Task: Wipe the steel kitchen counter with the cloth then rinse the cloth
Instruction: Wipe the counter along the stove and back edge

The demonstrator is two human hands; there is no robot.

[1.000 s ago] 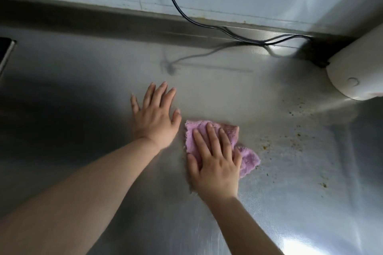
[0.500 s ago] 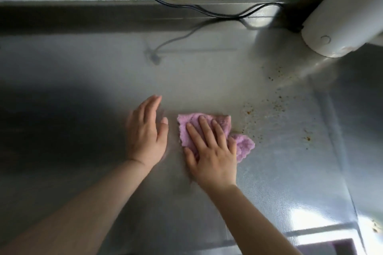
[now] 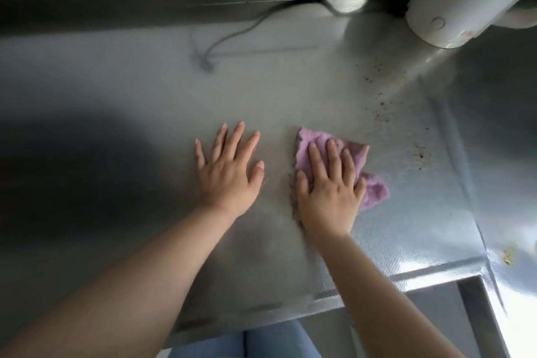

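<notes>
The right hand (image 3: 329,192) lays its straight fingers (image 3: 334,154) flat on the purple cloth (image 3: 325,148), pressing it onto the steel surface (image 3: 145,81), and the left hand (image 3: 228,171) rests beside it with fingers spread wide, holding nothing. This looks like the wiping step. Brown crumbs (image 3: 383,113) lie just past the cloth, so the next push probably needs to go that way, with rinsing not yet done.
</notes>
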